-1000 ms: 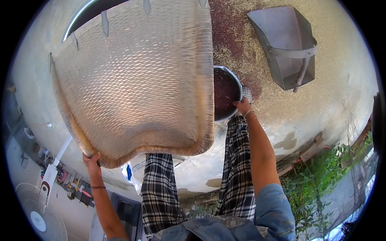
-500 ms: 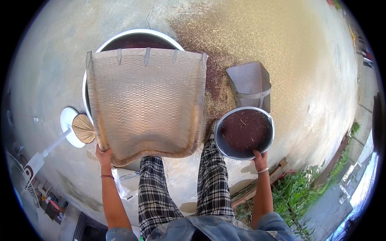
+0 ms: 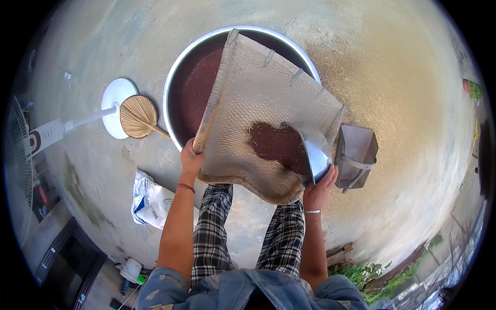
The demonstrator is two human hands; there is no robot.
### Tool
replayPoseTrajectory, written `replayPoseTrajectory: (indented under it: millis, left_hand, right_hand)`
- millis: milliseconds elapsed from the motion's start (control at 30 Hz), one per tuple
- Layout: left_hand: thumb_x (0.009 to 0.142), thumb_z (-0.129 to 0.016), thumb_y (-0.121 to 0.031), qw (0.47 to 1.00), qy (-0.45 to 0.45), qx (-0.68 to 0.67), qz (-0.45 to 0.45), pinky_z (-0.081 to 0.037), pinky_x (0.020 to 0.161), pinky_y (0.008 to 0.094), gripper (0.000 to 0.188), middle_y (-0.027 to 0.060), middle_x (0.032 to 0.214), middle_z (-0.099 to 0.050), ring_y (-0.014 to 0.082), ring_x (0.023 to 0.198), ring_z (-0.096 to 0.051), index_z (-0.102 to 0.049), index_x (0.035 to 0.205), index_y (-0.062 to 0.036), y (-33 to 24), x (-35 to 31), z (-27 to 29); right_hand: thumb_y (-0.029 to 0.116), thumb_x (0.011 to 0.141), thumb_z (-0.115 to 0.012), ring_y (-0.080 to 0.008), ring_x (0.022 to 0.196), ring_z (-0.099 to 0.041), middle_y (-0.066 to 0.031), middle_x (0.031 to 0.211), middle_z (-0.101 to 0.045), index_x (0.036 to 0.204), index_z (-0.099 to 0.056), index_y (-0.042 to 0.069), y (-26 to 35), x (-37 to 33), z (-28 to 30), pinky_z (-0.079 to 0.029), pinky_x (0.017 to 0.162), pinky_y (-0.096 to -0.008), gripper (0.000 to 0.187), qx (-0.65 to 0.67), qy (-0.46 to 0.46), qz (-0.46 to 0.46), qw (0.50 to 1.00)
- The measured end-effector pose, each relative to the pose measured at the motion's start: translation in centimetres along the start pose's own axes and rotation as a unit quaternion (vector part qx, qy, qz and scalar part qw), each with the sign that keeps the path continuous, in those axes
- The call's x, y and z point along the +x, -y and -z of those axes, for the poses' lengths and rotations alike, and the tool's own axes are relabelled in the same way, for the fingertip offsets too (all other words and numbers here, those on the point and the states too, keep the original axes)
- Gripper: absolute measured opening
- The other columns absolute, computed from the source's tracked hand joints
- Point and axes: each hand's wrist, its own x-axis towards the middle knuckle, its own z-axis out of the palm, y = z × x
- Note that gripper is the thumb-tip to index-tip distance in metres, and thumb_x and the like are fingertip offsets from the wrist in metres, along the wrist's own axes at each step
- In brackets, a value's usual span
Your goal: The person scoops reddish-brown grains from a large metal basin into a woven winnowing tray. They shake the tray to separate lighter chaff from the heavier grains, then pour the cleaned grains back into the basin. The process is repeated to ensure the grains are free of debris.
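Note:
My left hand [image 3: 192, 156] grips the left rim of a woven winnowing basket [image 3: 263, 77], close to its near corner. The basket is tilted across a large metal basin [image 3: 173, 72] that holds dark reddish grain [image 3: 201, 85]. In my right hand [image 3: 319, 187] is a metal bowl [image 3: 318, 150], tipped on its side over the basket's right part. Dark red grain [image 3: 276, 147] lies in a heap on the weave against the bowl's mouth. The fingers of my right hand spread along the bowl's outside; the bowl's inside is mostly hidden.
A metal scoop [image 3: 356, 150] with a strap handle stands on the concrete right of the basket, beside scattered chaff [image 3: 382, 88]. At left are a palm-leaf hand fan [image 3: 138, 116] and a standing fan's white base [image 3: 116, 93]. A white sack [image 3: 150, 201] lies near my left forearm.
My right hand has brought the bowl leftward and tipped it over the basket, where grain now lies. The basket has turned clockwise. The view has shifted, showing more of the basin.

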Motion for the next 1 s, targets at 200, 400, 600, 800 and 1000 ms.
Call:
replayPoseTrajectory:
  millis: [200,400,600,800,1000]
  left_hand:
    - [0.058,-0.061,0.003,0.999,0.008,-0.030,-0.007,-0.047,0.076,0.0334,0.049,0.0129,0.088,-0.065,0.0278,0.084,-0.063,-0.058,0.106,-0.0052,0.2,1.0,0.0]
    - [0.057,-0.058,0.005,0.999,0.031,-0.024,0.013,-0.046,0.078,0.0266,0.050,0.0056,0.089,-0.063,0.0156,0.083,-0.059,-0.057,0.106,-0.0016,0.2,1.8,-0.3]
    - [0.056,-0.060,0.007,0.999,0.032,-0.021,0.017,-0.047,0.075,0.0271,0.050,0.0048,0.089,-0.063,0.0142,0.080,-0.059,-0.057,0.106,-0.0009,0.8,2.5,-0.2]
    - [0.057,-0.058,0.005,0.998,0.038,-0.049,0.013,-0.047,0.076,0.0286,0.050,0.0086,0.089,-0.064,0.0183,0.081,-0.060,-0.056,0.107,-0.0006,1.0,2.4,-0.4]
    - [0.055,-0.058,0.007,0.997,0.048,-0.047,0.024,-0.047,0.075,0.0272,0.048,0.0068,0.088,-0.062,0.0175,0.079,-0.059,-0.056,0.103,0.0013,1.7,2.8,-0.5]
  right_hand:
    - [-0.006,0.069,-0.052,-0.0469,0.127,-0.027,-0.0300,0.137,-0.024,0.134,-0.024,-0.003,2.0,-2.9,-0.9,-0.024,0.105,-0.0507,0.070,-0.004,0.001,0.119,0.993]
    - [0.000,0.074,-0.062,-0.0477,0.124,-0.032,-0.0317,0.136,-0.026,0.133,-0.024,-0.003,1.9,0.7,-1.1,-0.028,0.102,-0.0510,0.070,-0.053,-0.049,0.124,0.990]
    - [0.002,0.074,-0.067,-0.0445,0.123,-0.034,-0.0298,0.136,-0.028,0.131,-0.025,-0.002,0.0,-2.6,-0.2,-0.030,0.101,-0.0501,0.070,-0.028,-0.023,0.182,0.983]
    - [0.006,0.082,-0.059,-0.0447,0.124,-0.033,-0.0296,0.136,-0.027,0.132,-0.025,-0.002,0.8,-2.0,-0.3,-0.029,0.102,-0.0499,0.060,0.037,-0.033,0.112,0.992]
    - [0.008,0.086,-0.054,-0.0436,0.125,-0.032,-0.0283,0.136,-0.029,0.133,-0.026,-0.003,-5.2,-3.3,2.8,-0.028,0.103,-0.0489,0.056,0.034,-0.104,0.058,0.992]
